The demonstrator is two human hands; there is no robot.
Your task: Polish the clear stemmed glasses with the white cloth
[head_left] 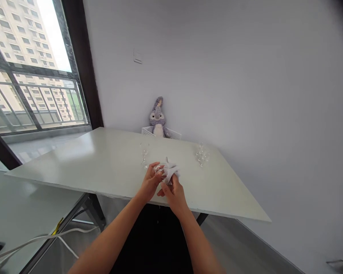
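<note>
Close to the front edge of the pale table, my left hand [151, 181] has its fingers wrapped round a small clear glass object [158, 168]. My right hand [173, 192] grips a white cloth [170, 170], which is bunched up against the glass piece. The cloth covers part of the glass, so its full shape is hidden. Beyond my left hand, a clear stemmed glass [144, 153] is on the table. Several clear glass pieces [202, 154] are grouped farther right, beyond my right hand.
The pale table [114, 160] reaches back to a grey wall. At its far edge a purple plush rabbit [157, 118] sits in a white basket [175, 134]. A window is at the left. White cables [40, 238] cross a second table at the lower left.
</note>
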